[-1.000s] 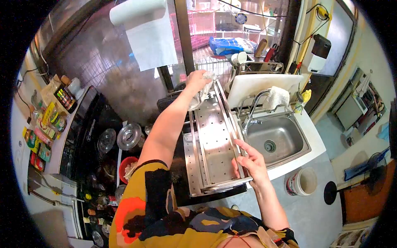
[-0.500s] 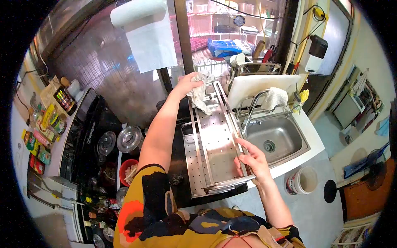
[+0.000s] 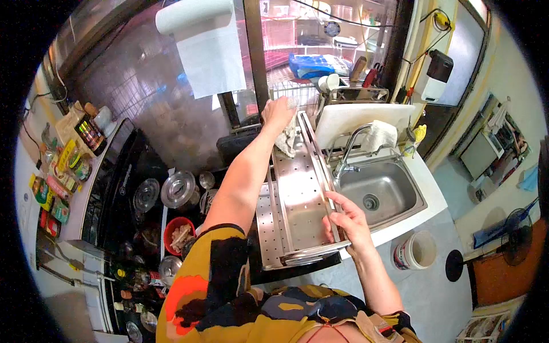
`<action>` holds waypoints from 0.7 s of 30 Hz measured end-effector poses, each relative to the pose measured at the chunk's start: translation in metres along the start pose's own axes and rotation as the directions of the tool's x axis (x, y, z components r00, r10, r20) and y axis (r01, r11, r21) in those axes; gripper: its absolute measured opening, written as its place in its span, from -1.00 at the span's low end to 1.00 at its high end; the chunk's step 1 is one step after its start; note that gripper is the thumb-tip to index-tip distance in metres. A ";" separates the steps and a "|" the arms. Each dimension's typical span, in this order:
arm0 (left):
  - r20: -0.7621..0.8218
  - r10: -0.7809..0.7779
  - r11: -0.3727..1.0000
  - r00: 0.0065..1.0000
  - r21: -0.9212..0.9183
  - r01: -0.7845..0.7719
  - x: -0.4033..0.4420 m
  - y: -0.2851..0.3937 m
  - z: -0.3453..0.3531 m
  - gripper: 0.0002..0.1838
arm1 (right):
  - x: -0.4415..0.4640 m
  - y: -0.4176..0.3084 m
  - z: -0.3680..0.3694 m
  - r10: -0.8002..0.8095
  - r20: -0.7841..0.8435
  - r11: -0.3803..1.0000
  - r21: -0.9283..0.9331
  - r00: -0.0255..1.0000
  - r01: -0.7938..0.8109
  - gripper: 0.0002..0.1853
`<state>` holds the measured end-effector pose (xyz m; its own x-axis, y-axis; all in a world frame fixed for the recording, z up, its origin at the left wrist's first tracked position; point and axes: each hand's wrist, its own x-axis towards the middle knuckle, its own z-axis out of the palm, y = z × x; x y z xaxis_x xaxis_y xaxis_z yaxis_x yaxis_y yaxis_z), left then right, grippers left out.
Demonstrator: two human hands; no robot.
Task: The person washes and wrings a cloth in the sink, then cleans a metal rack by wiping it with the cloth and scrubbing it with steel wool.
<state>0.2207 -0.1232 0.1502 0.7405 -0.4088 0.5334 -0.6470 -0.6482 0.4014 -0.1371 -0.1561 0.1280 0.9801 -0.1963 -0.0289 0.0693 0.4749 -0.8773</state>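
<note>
A metal rack with perforated trays (image 3: 300, 194) and shiny side rails lies in front of me, left of the sink. At its far end my left hand (image 3: 279, 113) is closed on a crumpled whitish cloth (image 3: 287, 144), which hangs down onto the perforated metal. My right hand (image 3: 349, 223) grips the rack's right rail near the front end, thumb and fingers on either side of the metal. My left forearm hides part of the rack's left side.
Right of the rack is a sink (image 3: 416, 200) with a curved faucet (image 3: 345, 160) and a draped cloth (image 3: 380, 136). A white cutting board (image 3: 366, 123) leans behind. Pot lids (image 3: 180, 190) and a red bowl (image 3: 173, 222) are to the left. A bucket (image 3: 422, 251) stands on the floor.
My left hand has moved to the right with the cloth along the rack's far end. My right hand keeps its hold on the rail.
</note>
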 end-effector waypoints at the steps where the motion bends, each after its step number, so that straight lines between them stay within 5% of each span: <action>1: 0.005 -0.076 0.997 0.997 0.016 0.076 0.004 0.003 0.002 -0.65 | 0.000 -0.001 0.000 -0.005 -0.002 1.000 -0.001 1.000 0.005 -0.48; 7: 0.074 -0.165 0.985 0.983 -0.046 0.169 0.026 -0.015 0.003 -0.55 | 0.002 0.001 -0.002 -0.017 -0.002 1.000 -0.016 1.000 0.017 -0.50; 10: 0.319 -0.023 0.917 0.947 -0.371 0.147 0.032 -0.030 -0.003 -0.46 | 0.003 0.001 -0.002 -0.023 0.011 0.999 -0.033 1.000 0.023 -0.50; 13: 0.362 0.013 0.970 0.932 -0.231 0.076 0.022 -0.006 -0.023 -0.40 | 0.005 0.000 -0.003 -0.003 0.015 0.999 -0.048 1.000 0.003 -0.50; 14: 0.526 0.038 0.980 0.850 -0.185 0.071 0.023 0.006 -0.035 -0.23 | 0.006 0.002 -0.003 0.001 0.003 0.999 -0.048 1.000 -0.001 -0.51; 18: 0.625 0.213 0.931 0.751 -0.362 0.037 0.035 -0.003 -0.014 -0.36 | 0.005 0.002 -0.001 0.000 -0.030 0.996 -0.084 1.000 -0.003 -0.52; 21: 0.635 0.190 0.932 0.749 -0.355 0.065 0.029 0.004 -0.018 -0.49 | 0.005 0.005 -0.003 -0.024 -0.004 0.998 -0.063 1.000 0.024 -0.52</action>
<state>0.2361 -0.1260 0.1805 0.5470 -0.8371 0.0033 -0.6200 -0.4025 0.6735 -0.1326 -0.1571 0.1226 0.9775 -0.2109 -0.0094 0.0809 0.4153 -0.9061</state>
